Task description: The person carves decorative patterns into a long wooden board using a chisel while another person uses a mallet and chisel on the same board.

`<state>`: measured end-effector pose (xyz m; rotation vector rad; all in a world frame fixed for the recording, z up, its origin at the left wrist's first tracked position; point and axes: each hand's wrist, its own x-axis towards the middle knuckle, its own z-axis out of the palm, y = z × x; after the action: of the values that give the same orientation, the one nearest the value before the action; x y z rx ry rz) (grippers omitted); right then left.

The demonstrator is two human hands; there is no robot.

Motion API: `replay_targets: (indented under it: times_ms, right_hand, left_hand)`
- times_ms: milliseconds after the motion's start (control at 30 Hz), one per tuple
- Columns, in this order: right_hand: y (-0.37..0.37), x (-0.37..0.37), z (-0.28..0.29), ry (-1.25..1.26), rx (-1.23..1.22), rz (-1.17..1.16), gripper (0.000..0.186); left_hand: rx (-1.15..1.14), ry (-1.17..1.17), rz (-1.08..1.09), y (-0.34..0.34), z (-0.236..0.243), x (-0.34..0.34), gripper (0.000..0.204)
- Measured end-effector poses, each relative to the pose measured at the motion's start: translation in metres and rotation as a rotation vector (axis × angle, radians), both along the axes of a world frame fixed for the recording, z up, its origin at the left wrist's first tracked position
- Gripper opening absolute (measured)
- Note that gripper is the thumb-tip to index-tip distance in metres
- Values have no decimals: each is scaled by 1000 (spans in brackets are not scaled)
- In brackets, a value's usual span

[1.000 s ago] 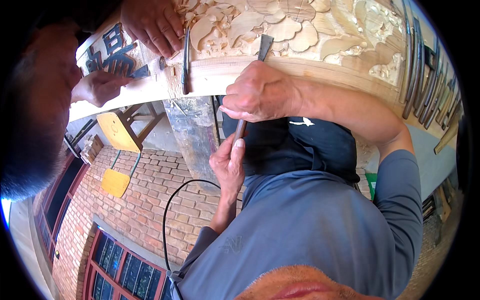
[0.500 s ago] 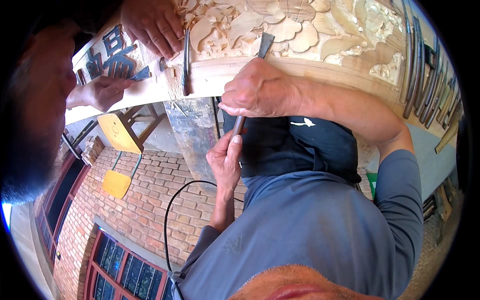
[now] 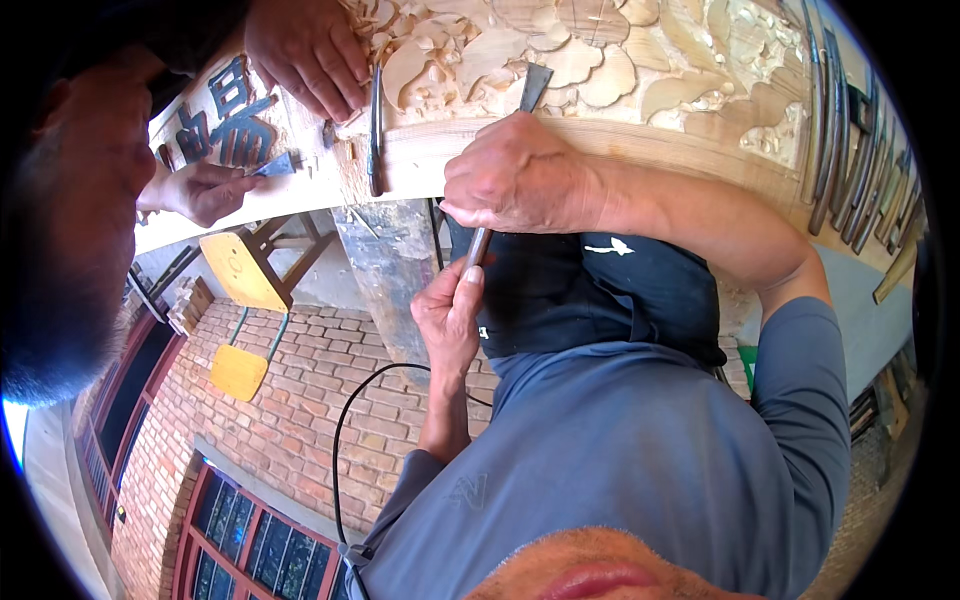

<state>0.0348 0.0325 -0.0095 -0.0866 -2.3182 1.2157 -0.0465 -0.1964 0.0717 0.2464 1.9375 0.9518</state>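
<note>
A flat-bladed chisel (image 3: 536, 88) slants across the front of a carved wooden panel (image 3: 620, 132), its blade over the panel's near border. My right hand (image 3: 520, 172) is closed in a fist round its upper part, just below the blade. Lower down, over my lap, my left hand (image 3: 447, 315) grips the brown handle, thumb laid along it. Whether the blade's edge touches the wood I cannot tell. Raised leaf and cloud shapes (image 3: 605, 78) with loose shavings lie beyond the blade. Another slim chisel (image 3: 375, 130) rests on the panel, left of my right hand.
Many carving tools (image 3: 845, 150) lie in a row at the right. On the left a co-worker's hand (image 3: 205, 192) holds a small blade (image 3: 277, 166); their other hand (image 3: 310, 60) rests on the wood by dark carved characters (image 3: 240, 120). A yellow chair (image 3: 245, 270) stands below.
My hands keep the same hold on the chisel, with hardly any movement. The co-worker's blade has shifted slightly toward the panel's near edge.
</note>
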Motion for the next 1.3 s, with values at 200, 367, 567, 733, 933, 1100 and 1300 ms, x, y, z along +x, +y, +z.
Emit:
replay_targets:
  times_ms: [200, 367, 567, 733, 933, 1100, 1300]
  right_hand:
    - [3, 1, -1, -40, 43, -45, 26]
    - [3, 2, 1, 81, 40, -101, 31]
    - [-5, 17, 13, 292, 189, -146, 38]
    - [-13, 9, 7, 264, 142, 1, 36]
    - [-14, 12, 6, 213, 79, 30, 34]
    - [-16, 16, 6, 101, 46, 62, 17]
    - [-17, 12, 1, 161, -1, 36, 33]
  left_hand:
    - [-4, 0, -22, 13, 2, 1, 27]
    - [9, -95, -26, 13, 2, -6, 29]
    - [106, -186, -88, 1, 5, 3, 31]
    - [65, -118, -61, -7, 14, 12, 40]
    - [69, -150, -21, -14, 13, 19, 33]
    - [43, -154, -2, -14, 16, 19, 33]
    - [14, -116, -30, -6, 17, 20, 36]
